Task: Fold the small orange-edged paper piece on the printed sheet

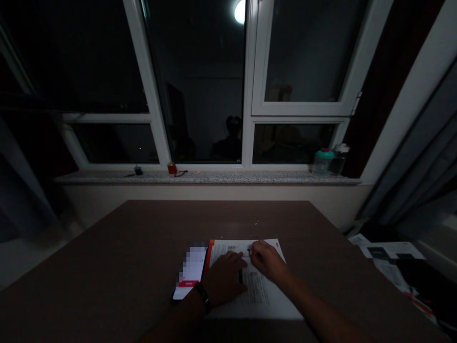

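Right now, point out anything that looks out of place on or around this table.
Small pale specks lie on the table beyond the printed page, like stray crumbs. At right, past the table, loose papers sprawl untidily. I see no spill.

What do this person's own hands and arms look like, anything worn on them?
The left hand has a dark, narrow band around its wrist. The right hand shows nothing worn. Both visible forearms are without sleeves.
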Demonstrator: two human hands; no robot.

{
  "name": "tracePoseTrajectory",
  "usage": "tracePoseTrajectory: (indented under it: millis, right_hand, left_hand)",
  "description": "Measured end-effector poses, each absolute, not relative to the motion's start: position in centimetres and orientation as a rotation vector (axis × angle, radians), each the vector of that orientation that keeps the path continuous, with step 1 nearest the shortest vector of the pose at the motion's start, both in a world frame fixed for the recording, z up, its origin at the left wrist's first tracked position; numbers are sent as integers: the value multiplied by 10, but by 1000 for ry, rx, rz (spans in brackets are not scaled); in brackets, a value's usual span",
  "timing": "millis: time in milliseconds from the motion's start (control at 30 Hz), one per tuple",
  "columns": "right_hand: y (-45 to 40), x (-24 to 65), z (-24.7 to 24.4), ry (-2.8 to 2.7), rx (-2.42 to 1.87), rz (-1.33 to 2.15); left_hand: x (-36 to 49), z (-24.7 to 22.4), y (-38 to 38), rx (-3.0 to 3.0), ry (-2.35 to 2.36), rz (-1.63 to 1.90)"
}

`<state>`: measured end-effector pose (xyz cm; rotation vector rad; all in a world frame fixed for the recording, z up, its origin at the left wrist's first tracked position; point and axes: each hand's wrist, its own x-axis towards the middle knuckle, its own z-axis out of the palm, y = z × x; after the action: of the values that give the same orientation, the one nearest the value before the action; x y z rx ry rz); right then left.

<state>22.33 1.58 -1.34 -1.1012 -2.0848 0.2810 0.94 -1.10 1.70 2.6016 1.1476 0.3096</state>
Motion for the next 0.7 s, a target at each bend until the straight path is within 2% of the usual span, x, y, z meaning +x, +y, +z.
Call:
tracePoseTrajectory:
  millis: [267,700]
  right_hand:
    - [5,224,-16,-2202,-884,363]
    - [17,227,-18,-2016,-1206,132]
  left_hand:
    - [9,19,-12,2608,1159,309]
    - [8,17,-11,2616,1157,304]
